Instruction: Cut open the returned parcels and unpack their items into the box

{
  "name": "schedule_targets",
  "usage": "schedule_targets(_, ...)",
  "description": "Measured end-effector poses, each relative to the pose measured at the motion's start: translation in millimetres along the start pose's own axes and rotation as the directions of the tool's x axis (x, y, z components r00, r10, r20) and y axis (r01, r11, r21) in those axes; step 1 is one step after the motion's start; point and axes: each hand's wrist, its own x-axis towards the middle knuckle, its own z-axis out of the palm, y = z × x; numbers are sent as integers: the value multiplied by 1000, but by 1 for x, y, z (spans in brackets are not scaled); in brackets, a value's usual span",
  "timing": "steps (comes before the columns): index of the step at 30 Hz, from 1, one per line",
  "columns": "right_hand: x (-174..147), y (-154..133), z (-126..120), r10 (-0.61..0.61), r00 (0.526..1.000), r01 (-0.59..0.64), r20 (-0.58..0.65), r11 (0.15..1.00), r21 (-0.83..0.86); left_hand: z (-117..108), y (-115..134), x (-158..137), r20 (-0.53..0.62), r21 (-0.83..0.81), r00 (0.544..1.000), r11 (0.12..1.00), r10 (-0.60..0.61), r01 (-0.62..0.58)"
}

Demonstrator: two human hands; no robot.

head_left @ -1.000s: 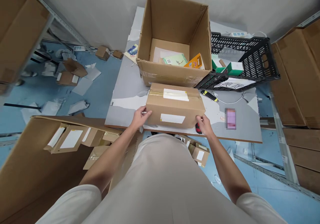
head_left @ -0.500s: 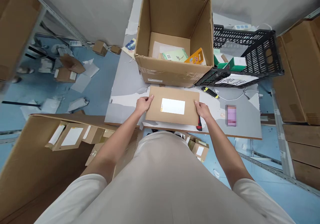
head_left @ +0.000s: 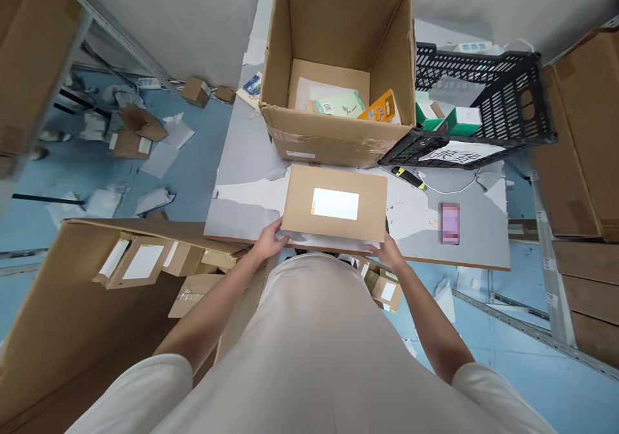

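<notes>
A small brown box (head_left: pixel 333 224) is at the front of the table (head_left: pixel 242 215), right before the person's middle. It has a white label (head_left: pixel 335 204) on the side facing up. Its long way runs from side to side, from one hand to the other, and its right end sits a tiny bit closer to the person.

The left hand (head_left: pixel 271 239) is at the near left corner, and the right hand (head_left: pixel 387 248) is at the near right corner. So the box lies between the hands and a bit past them, and no hand is clearly nearer. The fingers of each hand are bent around a corner, holding it. Some tips are hidden, and I can't tell if the box is lifted or sits on the table.

Just behind it is a big open box (head_left: pixel 333 137) with a green packet (head_left: pixel 341 104) and an orange pack (head_left: pixel 380 107) inside. A yellow and black cutter (head_left: pixel 409 177) lies near the far right corner. Further right are a blurry pink thing (head_left: pixel 449 223) and a black crate (head_left: pixel 544 118). Low on the left, a very big carton (head_left: pixel 62 305) holds more boxes (head_left: pixel 142 266).
</notes>
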Motion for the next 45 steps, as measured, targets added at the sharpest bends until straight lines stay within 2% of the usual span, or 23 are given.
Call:
schedule_targets(4,5,2,18,-18,999,24,-33,984,178,10,3,2,-36,-2,999,1000,-1,0)
schedule_targets(8,5,-11,11,-4,999,17,-53,972,235,10,14,5,-105,-32,994,999,34,-38)
schedule_targets(10,5,-26,-3,-6,995,25,-104,983,182,5,28,7,-167,4,985,999,50,-50)
schedule_targets(13,9,-53,-29,-22,987,26,-159,999,19,-6,57,15,-248,140,965,989,82,-48)
schedule_targets(17,19,-84,-52,48,986,-88,-160,963,-254,-14,92,30,-305,305,949,952,84,14)
schedule_targets(21,34,-98,-57,119,979,-176,-165,902,-394,-13,105,45,-347,353,938,928,9,122)
schedule_targets(24,51,-101,-59,160,975,-212,-155,876,-433,-12,107,58,-366,385,930,904,-32,183)
schedule_targets(26,64,-102,-61,182,972,-229,-147,874,-430,-11,108,67,-337,394,939,895,-69,208)
schedule_targets(29,77,-97,-66,183,976,-214,-121,914,-346,-8,109,72,-302,395,949,894,-89,210)
schedule_targets(32,79,-74,-69,176,983,-180,-60,980,-79,-3,108,68,-326,377,943,904,-72,199)
schedule_targets(34,73,-50,-68,205,974,-200,-92,978,66,0,107,64,-337,366,939,910,-63,192)
schedule_targets(36,62,-24,-62,272,945,-275,-183,961,6,2,106,60,-347,367,937,912,-46,181)
schedule_targets(38,51,-3,-49,318,918,-358,-237,921,-150,4,106,58,-367,379,930,911,-13,162)
schedule_targets(41,35,13,-23,352,910,-405,-220,867,-290,6,107,58,-401,404,915,905,48,130)
schedule_targets(45,27,15,2,369,910,-412,-187,774,-480,6,106,60,-387,430,918,897,84,99)
